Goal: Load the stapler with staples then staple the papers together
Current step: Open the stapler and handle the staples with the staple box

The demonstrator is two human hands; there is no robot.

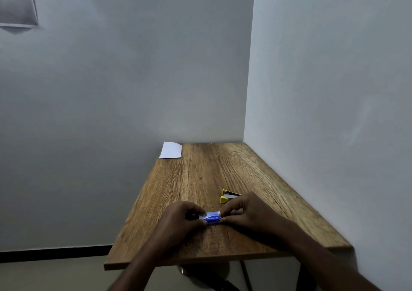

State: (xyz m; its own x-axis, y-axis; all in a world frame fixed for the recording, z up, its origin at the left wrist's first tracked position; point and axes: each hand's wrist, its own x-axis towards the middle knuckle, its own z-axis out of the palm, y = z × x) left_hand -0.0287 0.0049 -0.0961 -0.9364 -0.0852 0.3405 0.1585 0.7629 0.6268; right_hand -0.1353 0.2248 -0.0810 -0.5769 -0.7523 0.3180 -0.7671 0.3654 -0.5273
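A small blue staple box (213, 218) lies low over the wooden table (200, 179), near its front middle. My left hand (182, 218) pinches the box's left end, where a pale inner part shows. My right hand (245, 211) pinches its right end with thumb and forefinger. A yellow and grey stapler (228, 196) lies on the table just beyond my right hand, its top hinged open. White papers (171, 150) lie at the far left corner of the table, against the wall.
The table stands in a corner, with walls along its far and right sides. Its left and front edges drop to the floor. A dark table leg (246, 275) shows under the front edge.
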